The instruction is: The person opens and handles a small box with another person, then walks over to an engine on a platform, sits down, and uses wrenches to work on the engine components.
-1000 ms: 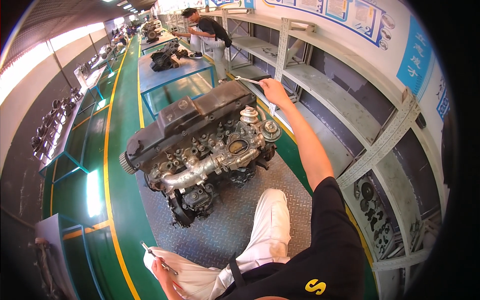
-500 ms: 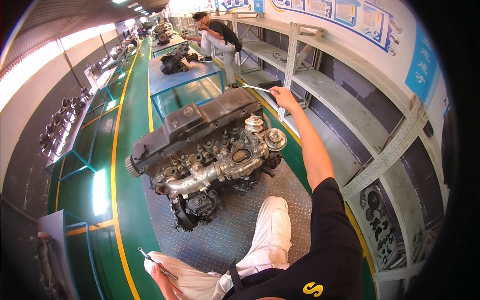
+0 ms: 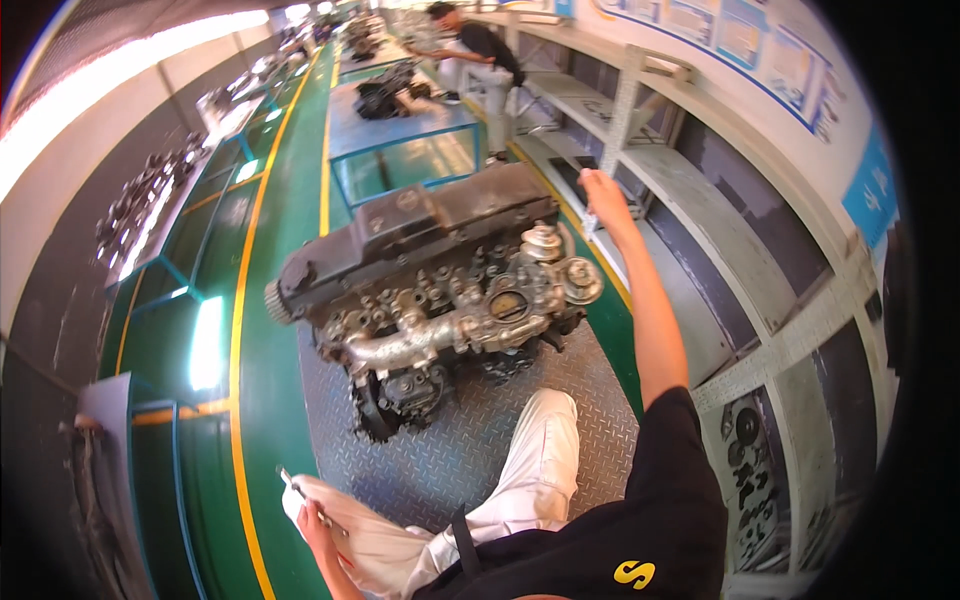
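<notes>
A slim metal tool lay in the left hand, low beside the person's knee and well in front of the engine; that grip was closed round the tool, its tip pointing up and away from the body. The right hand reached out past the engine's right end, toward the grey shelf, fingers curled on what looked like a thin pale piece; whether that grip truly pinched it, I could not tell.

The engine sat on the checkered steel floor plate, pulleys toward the shelf, its dark cover toward a blue-framed tabletop behind it, where another person worked.

With the arm stretched so far over the engine's pulley end, I judged the forearm could knock the pulleys, or the thin piece could slip and drop between engine and shelf.
</notes>
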The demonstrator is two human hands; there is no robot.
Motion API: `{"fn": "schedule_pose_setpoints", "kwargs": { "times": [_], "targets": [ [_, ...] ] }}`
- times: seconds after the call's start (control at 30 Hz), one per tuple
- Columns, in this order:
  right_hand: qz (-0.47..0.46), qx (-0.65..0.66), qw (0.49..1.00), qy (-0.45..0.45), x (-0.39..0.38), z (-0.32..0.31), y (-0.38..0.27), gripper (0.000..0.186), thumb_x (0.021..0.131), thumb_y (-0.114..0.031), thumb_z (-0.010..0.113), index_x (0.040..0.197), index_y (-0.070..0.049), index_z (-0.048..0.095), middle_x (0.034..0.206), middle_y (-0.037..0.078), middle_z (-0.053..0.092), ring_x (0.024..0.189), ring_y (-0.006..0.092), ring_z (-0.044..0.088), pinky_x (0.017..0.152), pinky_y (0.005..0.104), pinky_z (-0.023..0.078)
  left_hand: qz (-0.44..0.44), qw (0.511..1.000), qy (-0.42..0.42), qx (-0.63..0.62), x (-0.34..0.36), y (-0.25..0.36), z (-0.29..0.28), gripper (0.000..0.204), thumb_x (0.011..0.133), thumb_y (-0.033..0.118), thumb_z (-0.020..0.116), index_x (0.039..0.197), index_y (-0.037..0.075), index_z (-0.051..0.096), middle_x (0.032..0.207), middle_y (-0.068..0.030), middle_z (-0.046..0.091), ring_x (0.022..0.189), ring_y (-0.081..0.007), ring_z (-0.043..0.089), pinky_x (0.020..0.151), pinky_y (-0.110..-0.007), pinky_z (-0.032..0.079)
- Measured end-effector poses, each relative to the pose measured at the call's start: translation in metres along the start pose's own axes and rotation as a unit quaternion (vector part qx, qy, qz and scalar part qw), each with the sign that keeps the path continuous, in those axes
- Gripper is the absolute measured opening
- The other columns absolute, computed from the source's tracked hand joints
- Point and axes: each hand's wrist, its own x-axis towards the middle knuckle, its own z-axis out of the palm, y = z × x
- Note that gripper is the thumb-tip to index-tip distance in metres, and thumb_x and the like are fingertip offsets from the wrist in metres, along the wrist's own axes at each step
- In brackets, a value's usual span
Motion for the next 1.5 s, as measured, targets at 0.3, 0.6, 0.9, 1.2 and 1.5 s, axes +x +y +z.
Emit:
{"fn": "schedule_pose_setpoints", "kwargs": {
  "times": [0.3,0.6,0.9,1.2,1.5],
  "targets": [
    [-0.167,0.308,0.910,-0.224,-0.215,0.017,-0.151,0.044,0.101,-0.026,0.038,0.068,0.000,0.051,0.069,0.009,0.055,0.063,0.0150,0.050,0.063,0.0282,0.042,0.017,0.966,-0.207,-0.155,-0.052,0.137,0.095,0.029,0.097,0.027,0.051,0.090,0.002,0.065,0.076,0.0014,0.058,0.069,-0.0076,0.050,0.063,-0.024,0.039],
    [0.132,0.424,0.806,-0.393,-0.394,0.100,-0.120,0.028,0.083,0.004,0.040,0.102,0.005,0.060,0.081,0.007,0.049,0.054,0.0102,0.042,0.052,0.0244,0.039,0.033,0.950,-0.262,-0.167,-0.086,0.184,0.141,0.033,0.099,0.028,0.048,0.088,0.002,0.064,0.066,0.0065,0.047,0.059,-0.0015,0.040,0.053,-0.020,0.032],
    [0.057,0.349,0.863,-0.361,-0.415,0.116,-0.135,0.016,0.090,-0.007,0.050,0.094,0.004,0.059,0.079,0.002,0.044,0.060,0.0069,0.040,0.054,0.0223,0.032,-0.012,0.950,-0.217,-0.226,-0.077,0.196,0.154,0.033,0.100,0.030,0.046,0.091,0.003,0.064,0.060,0.0062,0.045,0.056,-0.0016,0.041,0.050,-0.020,0.031],
    [0.079,0.288,0.916,-0.269,-0.379,0.090,-0.116,0.019,0.097,-0.015,0.051,0.094,0.002,0.059,0.070,0.005,0.059,0.060,0.0095,0.052,0.057,0.0241,0.042,0.033,0.976,-0.177,-0.126,-0.063,0.165,0.134,0.029,0.098,0.024,0.049,0.092,0.002,0.067,0.066,0.0038,0.050,0.062,-0.0043,0.045,0.055,-0.022,0.036],
    [0.054,0.415,0.908,-0.027,-0.225,-0.015,-0.125,0.030,0.095,-0.029,0.057,0.098,0.000,0.059,0.064,-0.005,0.040,0.049,0.0034,0.030,0.042,0.0205,0.023,0.126,0.978,-0.046,0.161,-0.006,0.053,0.043,0.028,0.093,0.024,0.056,0.083,-0.001,0.064,0.063,-0.0127,0.058,0.056,-0.0180,0.052,0.054,-0.033,0.040]
  ]
}}
